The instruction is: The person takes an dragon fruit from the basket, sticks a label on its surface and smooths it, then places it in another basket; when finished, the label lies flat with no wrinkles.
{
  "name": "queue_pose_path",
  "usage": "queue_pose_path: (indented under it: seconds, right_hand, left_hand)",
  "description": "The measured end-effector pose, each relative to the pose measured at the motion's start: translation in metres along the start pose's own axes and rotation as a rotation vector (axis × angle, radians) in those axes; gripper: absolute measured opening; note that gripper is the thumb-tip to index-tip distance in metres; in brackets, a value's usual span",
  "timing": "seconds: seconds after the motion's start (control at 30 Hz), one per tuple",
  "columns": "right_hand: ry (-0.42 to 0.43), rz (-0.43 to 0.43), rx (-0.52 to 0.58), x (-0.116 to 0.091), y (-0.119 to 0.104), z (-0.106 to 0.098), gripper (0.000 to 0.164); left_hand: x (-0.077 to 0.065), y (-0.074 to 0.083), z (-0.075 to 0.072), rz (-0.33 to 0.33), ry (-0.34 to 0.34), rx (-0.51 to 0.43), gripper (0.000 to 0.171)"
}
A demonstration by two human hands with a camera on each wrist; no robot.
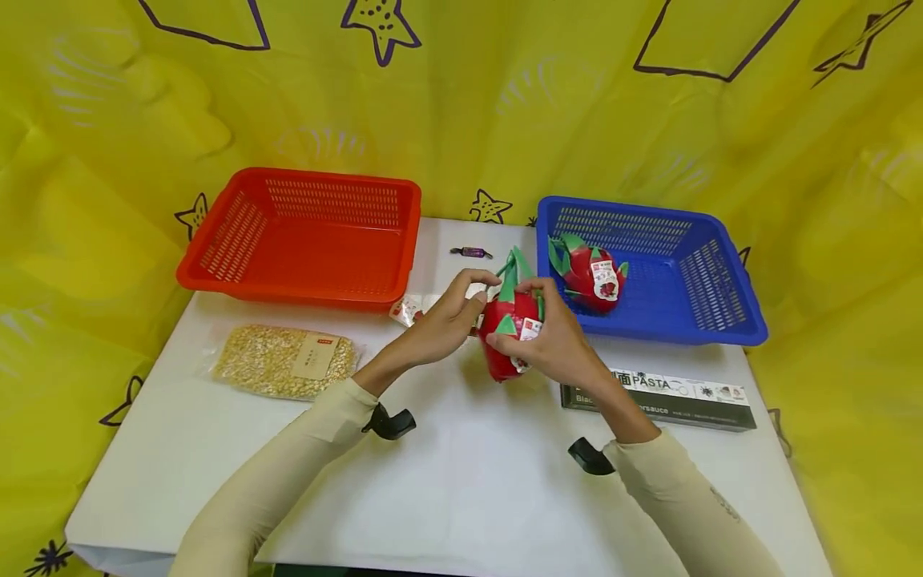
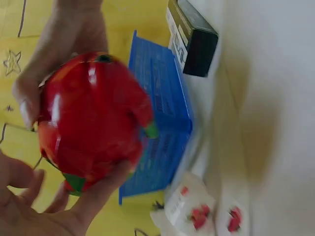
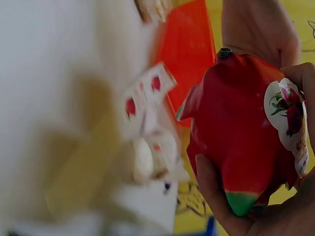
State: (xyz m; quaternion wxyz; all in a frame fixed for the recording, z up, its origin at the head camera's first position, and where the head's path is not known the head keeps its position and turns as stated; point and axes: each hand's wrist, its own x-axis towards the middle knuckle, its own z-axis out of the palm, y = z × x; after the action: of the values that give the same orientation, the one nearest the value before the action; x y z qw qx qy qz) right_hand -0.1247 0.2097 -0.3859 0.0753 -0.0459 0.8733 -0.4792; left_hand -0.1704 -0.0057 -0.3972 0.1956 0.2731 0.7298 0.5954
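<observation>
A red dragon fruit [image 1: 501, 332] with green leaf tips and a white label is held between both hands, raised over the white table. My left hand [image 1: 447, 316] holds its left side, with curled fingers by the green leaves. From the other side my right hand [image 1: 551, 336] grips the fruit, its thumb across the front near the label. In the right wrist view the dragon fruit [image 3: 241, 132] shows its round red end and a dark stub. Behind the hands lie white packets [image 3: 147, 98] printed with red fruit, partly hidden in the head view.
A red basket [image 1: 324, 296] stands at the back left. At the back right, a blue basket [image 1: 671, 332] contains another dragon fruit [image 1: 594, 276]. A bag of yellow grains [image 1: 267, 361] lies left, a pasta box [image 1: 671, 407] right, and a wrapped candy [image 1: 472, 252] between the baskets.
</observation>
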Motion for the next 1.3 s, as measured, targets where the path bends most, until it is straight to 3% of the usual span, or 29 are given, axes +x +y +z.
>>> queue_pose_path:
  seconds: [0.13, 0.3, 0.47, 0.67, 0.87, 1.07, 1.3]
  right_hand:
    - [0.048, 0.039, -0.039, 0.0, 0.004, -0.045, 0.081]
    - [0.045, 0.095, -0.132, -0.001, 0.005, -0.107, 0.081]
    - [0.005, 0.133, -0.221, 0.007, 0.008, -0.157, 0.081]
    - [-0.084, 0.148, -0.333, 0.026, 0.023, -0.204, 0.084]
    - [-0.19, 0.153, -0.447, 0.05, 0.05, -0.228, 0.08]
    - [-0.345, 0.214, -0.578, 0.07, 0.082, -0.232, 0.075]
    - [-0.41, 0.232, -0.519, 0.08, 0.107, -0.227, 0.068]
  left_hand:
    - [0.028, 0.001, 0.012, 0.04, 0.031, 0.026, 0.04]
    - [0.06, -0.011, 0.024, 0.049, 0.012, 0.181, 0.044]
    - [0.082, -0.02, 0.032, 0.081, -0.022, 0.337, 0.052]
    - [0.095, -0.021, 0.038, 0.027, -0.02, 0.41, 0.058]
    - [0.096, -0.029, 0.045, -0.015, -0.025, 0.434, 0.062]
    - [0.091, -0.033, 0.047, -0.042, -0.02, 0.469, 0.06]
    - [0.096, -0.031, 0.05, -0.048, -0.028, 0.449, 0.059]
